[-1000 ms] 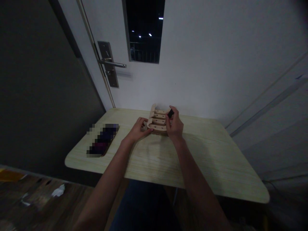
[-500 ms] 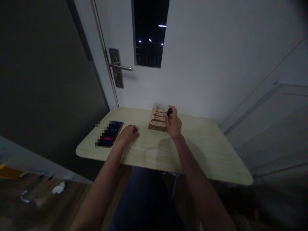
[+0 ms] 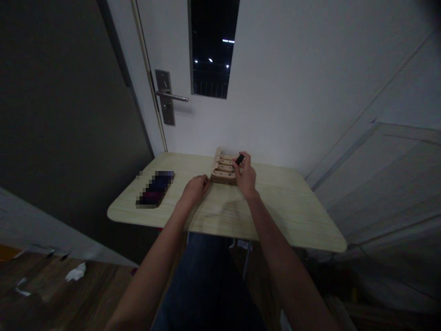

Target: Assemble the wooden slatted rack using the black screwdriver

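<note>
Apparently light and rigid, the small black piece (image 3: 240, 159) is best taken by its sides. It sits pinched in the right hand's (image 3: 245, 176) grip, over the stiff wooden rack (image 3: 222, 166) at the worktop's (image 3: 292, 211) far edge. The left hand (image 3: 195, 187) lies curled beside the rack; I cannot tell whether its grip holds anything. A phone (image 3: 155, 189) lies well apart, leftward.

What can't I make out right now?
Head view only.
Too small and dim to identify: small black object in the right hand.
Behind that hand: right part of the wooden rack.
Pixelated: dark flat device.
Unclear in the dark: whether the left hand touches the rack.
</note>
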The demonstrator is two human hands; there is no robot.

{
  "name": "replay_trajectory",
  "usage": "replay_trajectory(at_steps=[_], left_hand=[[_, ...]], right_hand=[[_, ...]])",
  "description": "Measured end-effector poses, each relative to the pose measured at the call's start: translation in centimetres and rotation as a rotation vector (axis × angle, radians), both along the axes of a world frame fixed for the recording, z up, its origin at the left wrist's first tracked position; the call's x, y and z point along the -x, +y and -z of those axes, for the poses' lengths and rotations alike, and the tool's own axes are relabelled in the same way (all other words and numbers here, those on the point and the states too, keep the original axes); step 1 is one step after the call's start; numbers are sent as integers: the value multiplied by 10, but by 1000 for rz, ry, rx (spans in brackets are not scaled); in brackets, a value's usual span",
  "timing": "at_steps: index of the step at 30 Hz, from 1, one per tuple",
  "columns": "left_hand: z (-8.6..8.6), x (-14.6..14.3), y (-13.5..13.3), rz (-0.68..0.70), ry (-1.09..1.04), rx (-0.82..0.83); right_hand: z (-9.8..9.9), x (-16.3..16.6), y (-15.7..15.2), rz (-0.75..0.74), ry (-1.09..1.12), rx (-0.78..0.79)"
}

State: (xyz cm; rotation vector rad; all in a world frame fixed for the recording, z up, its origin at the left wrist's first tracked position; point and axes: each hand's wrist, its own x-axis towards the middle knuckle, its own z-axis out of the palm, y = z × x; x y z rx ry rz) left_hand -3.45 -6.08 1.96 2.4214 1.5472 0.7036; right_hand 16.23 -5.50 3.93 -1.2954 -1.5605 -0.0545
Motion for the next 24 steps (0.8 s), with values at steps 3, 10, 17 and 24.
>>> replay_trajectory(at_steps=[3, 10, 17, 24], left_hand=[[-5, -19, 4, 114, -115, -128], [-30, -53, 28, 250, -121, -264], [-42, -60, 52, 303, -112, -247], [-45, -62, 65, 286, 3, -249]], right_hand=[[-1, -2, 0, 17, 3, -19], [-1, -17, 11, -130, 143, -67], [-2, -22, 27, -190, 233, -128], [-8, -23, 28, -234, 186, -45]])
